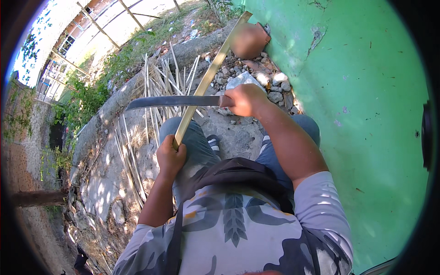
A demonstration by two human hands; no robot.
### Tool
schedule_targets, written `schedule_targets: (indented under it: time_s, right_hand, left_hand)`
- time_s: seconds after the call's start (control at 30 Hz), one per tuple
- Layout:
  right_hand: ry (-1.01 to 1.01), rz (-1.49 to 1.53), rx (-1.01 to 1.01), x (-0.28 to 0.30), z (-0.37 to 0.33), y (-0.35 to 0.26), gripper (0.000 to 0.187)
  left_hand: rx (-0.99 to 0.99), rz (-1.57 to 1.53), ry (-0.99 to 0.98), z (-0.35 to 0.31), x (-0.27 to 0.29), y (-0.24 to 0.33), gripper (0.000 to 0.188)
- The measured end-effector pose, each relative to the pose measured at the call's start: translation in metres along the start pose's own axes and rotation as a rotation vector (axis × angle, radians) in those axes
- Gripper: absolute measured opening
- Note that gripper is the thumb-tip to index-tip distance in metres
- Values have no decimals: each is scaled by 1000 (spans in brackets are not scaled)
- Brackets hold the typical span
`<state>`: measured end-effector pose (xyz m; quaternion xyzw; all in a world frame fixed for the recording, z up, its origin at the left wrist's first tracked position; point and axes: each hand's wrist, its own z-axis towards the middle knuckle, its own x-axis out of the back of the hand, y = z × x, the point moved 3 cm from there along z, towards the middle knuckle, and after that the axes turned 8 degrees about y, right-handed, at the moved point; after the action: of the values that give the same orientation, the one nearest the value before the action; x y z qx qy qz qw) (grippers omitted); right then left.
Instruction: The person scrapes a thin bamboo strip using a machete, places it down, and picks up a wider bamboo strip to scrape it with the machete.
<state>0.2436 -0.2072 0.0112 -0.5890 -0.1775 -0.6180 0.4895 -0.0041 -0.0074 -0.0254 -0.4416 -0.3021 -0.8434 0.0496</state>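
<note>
My left hand [171, 156] is closed round the lower end of a long, flat, pale bamboo strip [211, 73], above my left knee. The strip slants up and away to the right. In my right hand [247, 99] is the brown handle of a machete [167, 101], its dark blade pointing left. The blade crosses in front of the strip a little above my left hand; whether its edge touches the strip I cannot tell.
Many thin split strips [160, 87] lie on the stony ground ahead and to the left. A green wall [362, 114] rises close on my right. Rubble [275, 87] and a blurred round brown thing [247, 41] lie at its foot. A low stone edge [107, 103] curves along the left.
</note>
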Motion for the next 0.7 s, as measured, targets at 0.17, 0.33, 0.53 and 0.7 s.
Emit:
schedule_targets:
  time_s: [0.17, 0.33, 0.53, 0.7]
  right_hand:
    - [-49, -49, 44, -3, 6, -6, 19]
    - [105, 44, -110, -8, 6, 26, 21]
    - [-89, 34, -74, -6, 3, 0, 20]
    - [-85, -26, -4, -8, 4, -3, 19]
  left_hand:
    - [18, -11, 14, -2, 1, -4, 23]
    - [33, -20, -14, 2, -2, 0, 25]
    - [-1, 10, -10, 2, 1, 0, 23]
    - [-23, 31, -19, 1, -3, -1, 23]
